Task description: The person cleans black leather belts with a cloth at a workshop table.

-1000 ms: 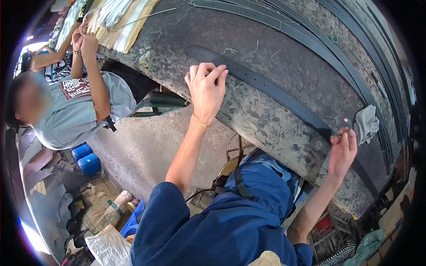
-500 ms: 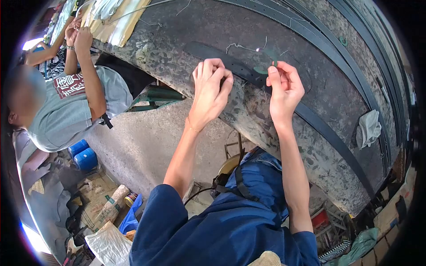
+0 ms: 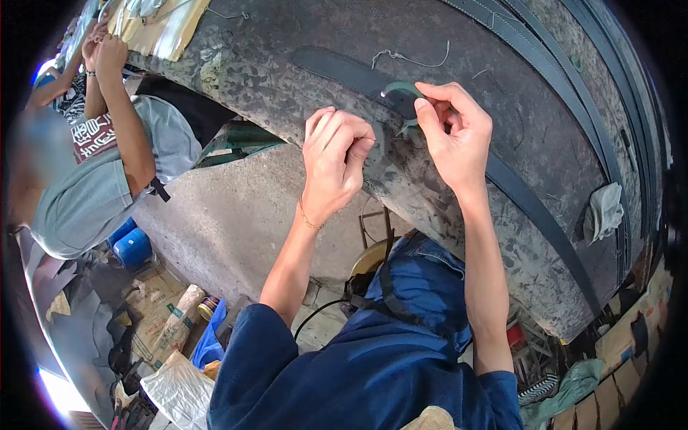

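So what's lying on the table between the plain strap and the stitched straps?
The head view shows a pale thread, short thread scraps and, farther right, a gray cloth between the plain strap and the stitched straps.

Everything is taken in by one camera worn on the head, from which the left hand [image 3: 332, 159] and the right hand [image 3: 459, 143] are seen from above and behind, at arm's reach. The view is faced forward and down, with both hands held just above its middle; the table [image 3: 287, 39] is shown beyond them and to their right, the floor [image 3: 229, 222] on their near side, another person [image 3: 86, 204] to their left, and the wearer's blue shirt [image 3: 358, 390] nearer the lens. The scene is bowed by the wide lens and rimmed in black.
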### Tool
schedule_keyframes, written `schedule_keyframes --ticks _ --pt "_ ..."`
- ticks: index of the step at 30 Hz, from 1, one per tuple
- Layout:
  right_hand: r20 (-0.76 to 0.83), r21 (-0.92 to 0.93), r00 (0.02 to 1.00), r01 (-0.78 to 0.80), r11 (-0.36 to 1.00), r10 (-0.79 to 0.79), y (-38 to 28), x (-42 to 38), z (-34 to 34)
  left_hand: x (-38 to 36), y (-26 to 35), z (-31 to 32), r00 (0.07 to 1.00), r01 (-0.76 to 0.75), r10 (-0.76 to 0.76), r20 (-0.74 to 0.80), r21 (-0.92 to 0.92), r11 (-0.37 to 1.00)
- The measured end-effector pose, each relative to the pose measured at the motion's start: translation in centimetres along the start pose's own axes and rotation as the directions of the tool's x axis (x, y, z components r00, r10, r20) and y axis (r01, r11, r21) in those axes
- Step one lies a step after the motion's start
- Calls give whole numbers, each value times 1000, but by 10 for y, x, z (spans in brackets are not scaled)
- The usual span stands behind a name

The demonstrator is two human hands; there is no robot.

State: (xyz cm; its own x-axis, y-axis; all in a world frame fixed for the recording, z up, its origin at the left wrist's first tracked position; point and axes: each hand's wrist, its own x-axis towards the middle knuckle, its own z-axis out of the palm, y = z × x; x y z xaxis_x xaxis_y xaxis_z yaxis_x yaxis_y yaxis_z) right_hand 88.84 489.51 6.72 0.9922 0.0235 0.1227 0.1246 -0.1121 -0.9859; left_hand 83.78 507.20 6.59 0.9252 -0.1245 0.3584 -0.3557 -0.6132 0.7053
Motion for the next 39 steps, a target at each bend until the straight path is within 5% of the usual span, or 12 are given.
schedule_keyframes --ticks 24,29,31,33,35,36,39 --pt "62 -106 998 0 994 7 -2 2 -2 -3 -5 3 997 9 -15 -69 -93 996" --pt "7 135 994 -109 985 109 -4 2 -4 -11 -9 6 983 16 -65 -170 -276 961" --pt "4 332 984 -167 928 176 -5 2 -16 -8 1 11 930 193 -270 -251 -293 936" --pt "-25 453 962 -232 861 272 -11 -3 -41 3 12 10 937 187 -239 -257 -212 959" --pt "-89 509 960 -184 841 264 -15 -20 -81 14 26 18 957 115 -93 -274 63 991" --pt "-138 470 956 -166 867 258 -18 -32 -106 16 37 29 956 147 -153 -251 -44 988" --pt "-387 491 885 -38 870 258 -33 -83 -193 38 86 85 1000 -4 1 -29 -101 995"
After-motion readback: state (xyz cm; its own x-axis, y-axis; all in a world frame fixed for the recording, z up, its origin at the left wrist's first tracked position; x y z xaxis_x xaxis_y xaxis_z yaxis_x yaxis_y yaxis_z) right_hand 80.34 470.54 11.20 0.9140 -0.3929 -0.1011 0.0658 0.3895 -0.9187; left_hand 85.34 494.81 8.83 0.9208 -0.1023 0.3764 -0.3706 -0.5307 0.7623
